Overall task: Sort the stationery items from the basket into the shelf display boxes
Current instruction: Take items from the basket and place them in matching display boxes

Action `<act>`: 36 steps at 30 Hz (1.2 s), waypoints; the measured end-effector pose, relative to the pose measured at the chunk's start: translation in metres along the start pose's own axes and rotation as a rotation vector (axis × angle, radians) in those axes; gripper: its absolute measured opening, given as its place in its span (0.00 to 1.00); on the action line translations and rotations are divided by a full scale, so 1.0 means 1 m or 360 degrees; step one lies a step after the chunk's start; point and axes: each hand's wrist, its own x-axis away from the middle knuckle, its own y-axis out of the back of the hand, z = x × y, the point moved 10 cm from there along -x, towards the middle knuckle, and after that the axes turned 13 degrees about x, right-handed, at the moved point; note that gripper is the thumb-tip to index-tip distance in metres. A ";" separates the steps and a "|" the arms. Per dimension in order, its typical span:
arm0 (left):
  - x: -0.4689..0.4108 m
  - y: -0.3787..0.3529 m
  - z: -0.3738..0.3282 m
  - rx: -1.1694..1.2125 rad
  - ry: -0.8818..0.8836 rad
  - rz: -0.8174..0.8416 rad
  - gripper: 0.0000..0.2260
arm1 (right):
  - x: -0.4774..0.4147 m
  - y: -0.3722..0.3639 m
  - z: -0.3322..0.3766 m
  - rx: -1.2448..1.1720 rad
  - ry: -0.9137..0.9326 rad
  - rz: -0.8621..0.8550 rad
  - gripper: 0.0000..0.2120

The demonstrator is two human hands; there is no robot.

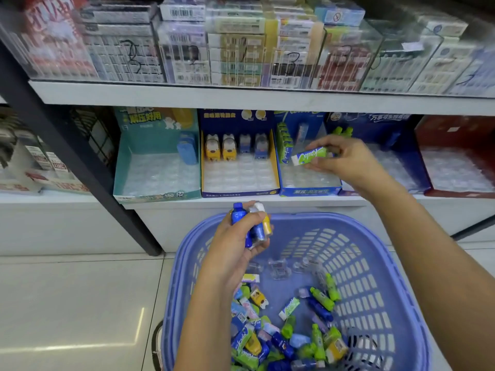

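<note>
A purple plastic basket (375,263) sits low in front of me, with several small erasers (294,330) in green, blue and yellow piled at its bottom. My left hand (235,247) hovers over the basket's far rim, shut on a bunch of small bottle-shaped erasers (254,223), blue, white and yellow. My right hand (345,162) is stretched to the shelf and pinches a green and white stick eraser (310,156) over the blue display box (308,191), which has a row of matching green erasers (282,145) at its left wall.
On the lower shelf stand a teal box (158,194), a navy and yellow box (238,192) with dog-shaped erasers, another blue box (396,156) and a red box (455,194). Clear bins of packaged goods fill the upper shelf (241,96). A black post (80,162) slants at left.
</note>
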 end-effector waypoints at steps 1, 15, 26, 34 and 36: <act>-0.001 0.001 -0.001 0.0011 -0.0002 -0.0009 0.09 | -0.005 0.000 -0.001 0.0006 -0.0022 0.0035 0.11; -0.011 0.003 -0.001 -0.0084 -0.0028 -0.0034 0.06 | -0.051 -0.013 0.001 0.0961 -0.0173 -0.0160 0.21; -0.009 0.010 0.018 0.0397 0.0156 -0.0212 0.13 | -0.067 -0.034 -0.004 0.1068 -0.0472 0.0032 0.22; -0.009 0.009 0.010 0.0323 0.0109 -0.0149 0.10 | -0.054 -0.037 -0.033 -0.0116 -0.0711 0.0046 0.21; -0.008 0.008 0.011 0.0320 0.0111 -0.0135 0.10 | -0.053 -0.036 -0.038 0.0138 -0.0668 0.0010 0.18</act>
